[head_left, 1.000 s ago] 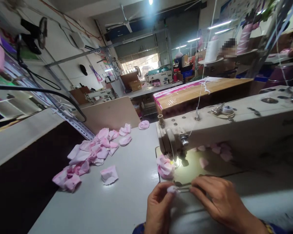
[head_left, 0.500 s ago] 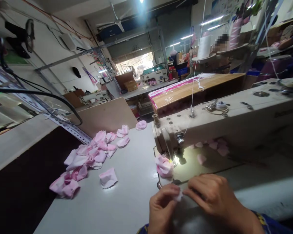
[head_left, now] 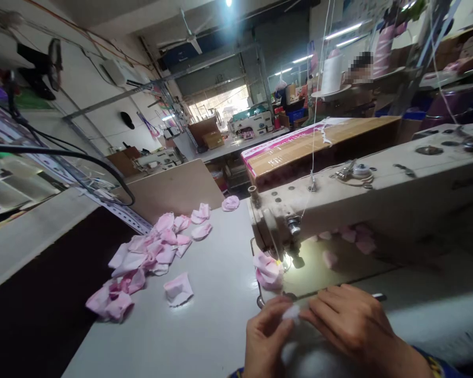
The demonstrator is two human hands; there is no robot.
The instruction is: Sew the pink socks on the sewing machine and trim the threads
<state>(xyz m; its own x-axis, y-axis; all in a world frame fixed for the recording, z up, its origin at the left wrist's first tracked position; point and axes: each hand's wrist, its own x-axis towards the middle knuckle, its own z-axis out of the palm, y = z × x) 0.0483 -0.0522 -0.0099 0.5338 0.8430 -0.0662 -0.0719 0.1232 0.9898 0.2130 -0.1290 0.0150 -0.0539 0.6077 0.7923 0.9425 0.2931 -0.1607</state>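
Note:
Close to the front edge of the sewing machine bed, my left hand (head_left: 265,332) pinches a small pale piece of fabric (head_left: 291,313) between thumb and fingers. My right hand (head_left: 349,317) meets it from the other side, fingertips closed on the same piece; part of it is hidden by the fingers and blurred. Just beyond my hands, a gathered pink piece of fabric (head_left: 268,272) sits by the lit needle area of the sewing machine (head_left: 327,210). A small dark object (head_left: 379,297) shows behind my right hand.
A pile of pink fabric pieces (head_left: 152,252) lies on the left of the table (head_left: 216,325), with a single piece (head_left: 178,289) nearer me. Several pink scraps (head_left: 357,235) lie under the machine arm. Behind stands a cardboard box (head_left: 319,142); a thread cone (head_left: 331,73) stands above.
Both hands stay together at the pale fabric, and my right fingers have closed in on it. The dark object behind my right hand now shows. The view has shifted slightly.

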